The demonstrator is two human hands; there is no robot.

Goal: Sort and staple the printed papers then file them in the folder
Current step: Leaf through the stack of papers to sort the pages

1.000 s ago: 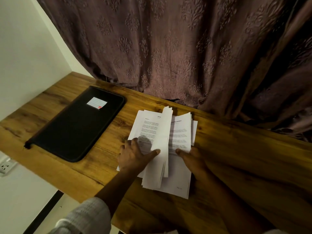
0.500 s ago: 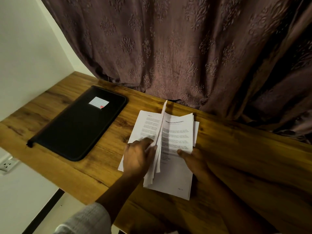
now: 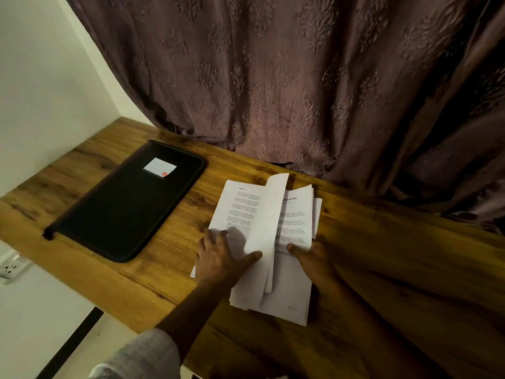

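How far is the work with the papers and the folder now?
Done: nothing visibly. In hand: sorting; the left hand props up some papers with its thumb, the right hand rests its thumb on the pile. Left: stapling, the papers look loose, and filing; the black folder lies closed on the table.

Patterned curtain [image 3: 273, 77], wooden table [image 3: 396, 269], wall socket [image 3: 11, 269]

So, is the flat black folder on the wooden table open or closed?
Closed: the flat black folder lies shut, its labelled cover facing up.
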